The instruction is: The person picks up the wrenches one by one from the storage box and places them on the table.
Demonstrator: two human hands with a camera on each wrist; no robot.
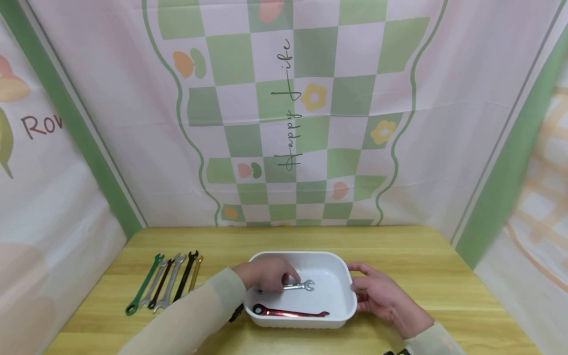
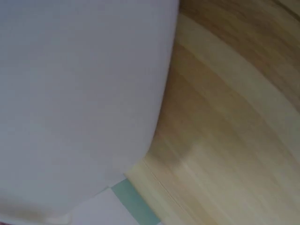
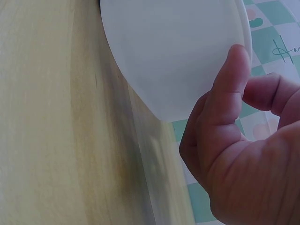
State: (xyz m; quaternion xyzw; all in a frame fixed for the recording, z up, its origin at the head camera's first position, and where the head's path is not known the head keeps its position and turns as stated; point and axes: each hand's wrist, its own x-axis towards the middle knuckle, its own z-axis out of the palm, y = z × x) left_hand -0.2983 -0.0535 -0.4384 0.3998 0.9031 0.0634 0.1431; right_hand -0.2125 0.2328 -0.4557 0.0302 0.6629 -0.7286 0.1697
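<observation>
Inside a white tray point(image 1: 290, 323), my left hand point(image 1: 268, 273) pinches a small silver wrench point(image 1: 306, 285) near its middle. The open-end jaw of that wrench points right; its other end is mostly hidden by the hand. A red ratcheting wrench point(image 1: 290, 313) lies along the tray's near side, its dark ring end to the left. At the right end of the tray, my right hand point(image 1: 383, 298) holds the wall, fingers bent against the outside. The right wrist view has a fingertip point(image 3: 238, 54) right at the rim. The left wrist view shows only the tray's outer wall point(image 2: 79, 93) and the table.
On the wooden table point(image 1: 443, 276), left of the tray, several wrenches lie side by side, among them a green one point(image 1: 145, 286), a black one point(image 1: 186, 276) and a gold one point(image 1: 195, 273). A patterned curtain point(image 1: 293, 123) hangs behind the table's far edge.
</observation>
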